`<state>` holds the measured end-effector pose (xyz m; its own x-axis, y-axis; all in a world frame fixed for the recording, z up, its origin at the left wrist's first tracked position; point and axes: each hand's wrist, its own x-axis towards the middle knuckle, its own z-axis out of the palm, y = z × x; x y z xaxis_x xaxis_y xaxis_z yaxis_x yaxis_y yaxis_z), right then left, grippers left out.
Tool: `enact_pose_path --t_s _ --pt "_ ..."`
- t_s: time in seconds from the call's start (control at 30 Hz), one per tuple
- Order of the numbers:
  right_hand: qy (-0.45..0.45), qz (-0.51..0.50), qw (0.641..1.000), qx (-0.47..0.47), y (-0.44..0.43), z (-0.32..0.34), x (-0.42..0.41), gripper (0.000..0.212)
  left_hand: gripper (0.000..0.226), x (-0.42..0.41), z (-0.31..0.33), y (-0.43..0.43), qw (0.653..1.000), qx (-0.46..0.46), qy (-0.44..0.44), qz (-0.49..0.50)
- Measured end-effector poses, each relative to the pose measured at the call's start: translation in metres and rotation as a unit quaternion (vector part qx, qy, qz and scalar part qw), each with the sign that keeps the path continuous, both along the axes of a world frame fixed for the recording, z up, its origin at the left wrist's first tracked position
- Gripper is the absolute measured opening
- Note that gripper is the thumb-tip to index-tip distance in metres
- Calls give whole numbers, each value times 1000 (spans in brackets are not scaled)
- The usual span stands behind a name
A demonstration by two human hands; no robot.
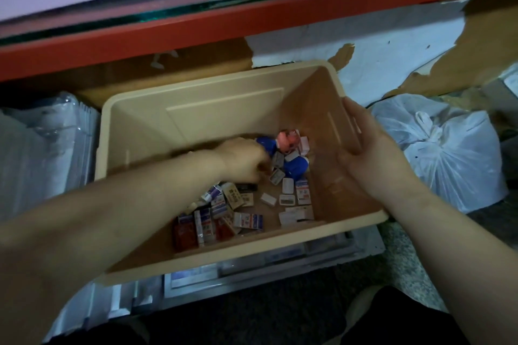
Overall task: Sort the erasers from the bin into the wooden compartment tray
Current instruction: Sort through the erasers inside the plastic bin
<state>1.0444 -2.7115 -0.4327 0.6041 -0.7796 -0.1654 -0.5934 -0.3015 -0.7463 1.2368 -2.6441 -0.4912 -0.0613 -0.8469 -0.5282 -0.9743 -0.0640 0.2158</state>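
**Left hand down among the erasers, right hand steadying the bin**

The erasers [246, 204] lie loose on the floor of the beige bin [196, 109], most in a heap just below and nearer the person than the left hand [246, 159], a few small ones touching its fingertips. Their long axes point every way. The left grip is curled downward and blurred; whether it pinches an eraser I cannot tell. The right hand [364, 148] clasps the bin's right rim, fingers inside the wall. The left is plainly nearer. The wooden tray is not in view. A white plastic bag [448, 154] sits beyond the right hand.
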Motion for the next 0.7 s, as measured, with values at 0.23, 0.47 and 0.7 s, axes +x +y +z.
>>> enact_pose_path --t_s 0.23,0.47,0.7 --pt "-9 -2 1000 6 -4 -5 -1 72 43 -58 -49 -21 965 -67 -47 -248" --pt "-3 -4 1000 2 -4 -5 0 73 40 -60 -52 -20 960 -109 -46 -252" --pt "-5 -7 1000 9 -2 -1 1 73 38 -50 -55 -13 945 -86 -109 -295"
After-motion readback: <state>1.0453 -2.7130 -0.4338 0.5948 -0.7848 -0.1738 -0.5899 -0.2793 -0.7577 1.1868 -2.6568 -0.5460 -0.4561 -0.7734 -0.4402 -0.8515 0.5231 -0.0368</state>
